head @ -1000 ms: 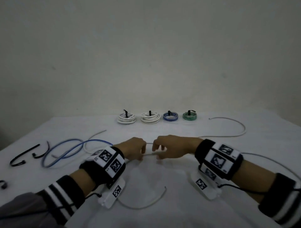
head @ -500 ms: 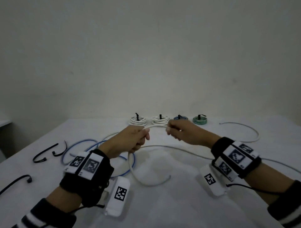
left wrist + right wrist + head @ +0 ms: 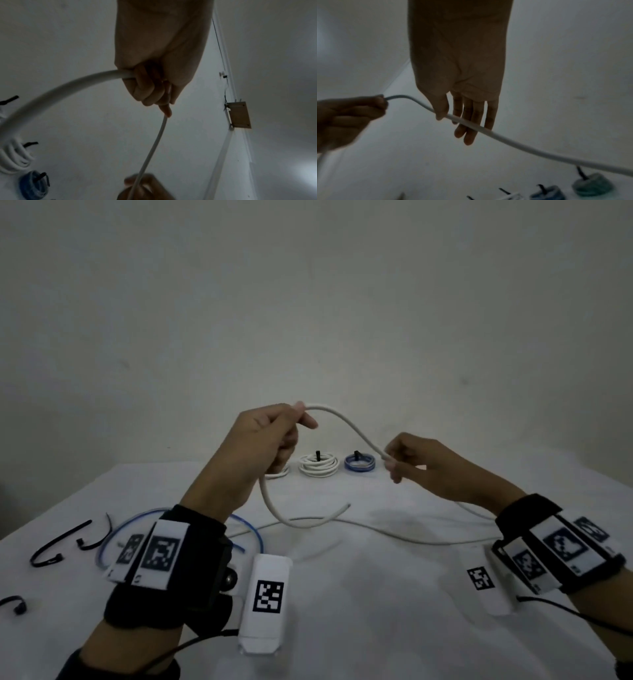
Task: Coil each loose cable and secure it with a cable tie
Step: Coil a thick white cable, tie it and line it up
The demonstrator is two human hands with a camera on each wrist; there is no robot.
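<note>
A loose white cable (image 3: 346, 424) arcs in the air between my two hands. My left hand (image 3: 291, 422) is raised and grips it in curled fingers (image 3: 145, 88); below that hand a loop (image 3: 274, 508) hangs down, its free end touching the table. My right hand (image 3: 390, 463), lower and to the right, pinches the cable (image 3: 505, 140) between thumb (image 3: 441, 112) and fingers. The rest of the cable trails over the table under my right wrist. A loose blue cable (image 3: 255, 530) lies behind my left wrist.
Tied coils stand in a row at the back: a white one (image 3: 318, 465), a blue one (image 3: 359, 465), and a green one (image 3: 592, 185) in the right wrist view. Black cable ties (image 3: 61, 539) lie at the table's left. The white table (image 3: 376, 611) stands against a plain wall.
Both hands have lifted the white cable off the table. The left hand rose higher, the hands moved apart, and a longer arc of cable now spans between them.
</note>
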